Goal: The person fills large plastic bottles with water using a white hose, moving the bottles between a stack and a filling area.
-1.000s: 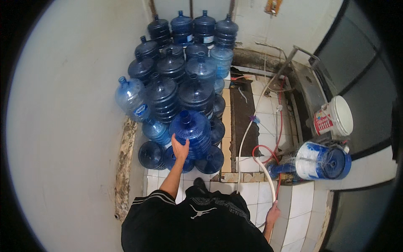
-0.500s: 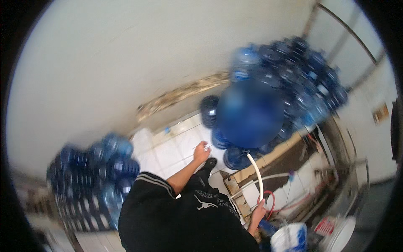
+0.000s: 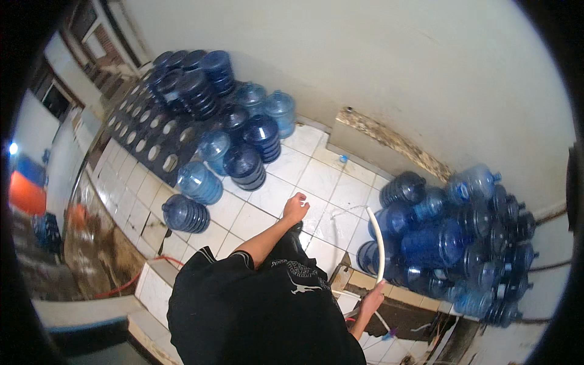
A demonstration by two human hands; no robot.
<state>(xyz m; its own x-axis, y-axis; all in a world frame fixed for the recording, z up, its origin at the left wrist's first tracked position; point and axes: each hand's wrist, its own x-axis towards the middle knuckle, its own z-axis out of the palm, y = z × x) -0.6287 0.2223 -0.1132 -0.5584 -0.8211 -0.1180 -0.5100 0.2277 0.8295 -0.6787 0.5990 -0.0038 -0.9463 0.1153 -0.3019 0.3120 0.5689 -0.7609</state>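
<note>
A cream-white hose [image 3: 378, 243] is gripped in my right hand [image 3: 372, 298], its free end pointing up and away over the white tiled floor [image 3: 340, 243]. Faint clear streaks show on the tiles by that end; I cannot tell whether water is flowing. My left hand [image 3: 296, 208] hangs in mid-air over the tiles, empty, with fingers loosely bent and apart. To its left stand several blue water jugs [image 3: 244, 167], the nearest ones upright on the floor. Right of the hose, another cluster of blue jugs [image 3: 433, 241] is piled against the wall, many lying on their sides.
A black rack with round holes [image 3: 146, 131] runs along the left, bearing upturned jugs at its far end. A low ledge [image 3: 389, 146] juts from the far wall. An open trough [image 3: 413, 313] lies beside my right hand. A blue cap [image 3: 344, 159] lies on the tiles.
My view has swung left, bringing the left jugs and rack fully into sight. The large blurred jug no longer fills the view by the hose end. My right hand still grips the hose.
</note>
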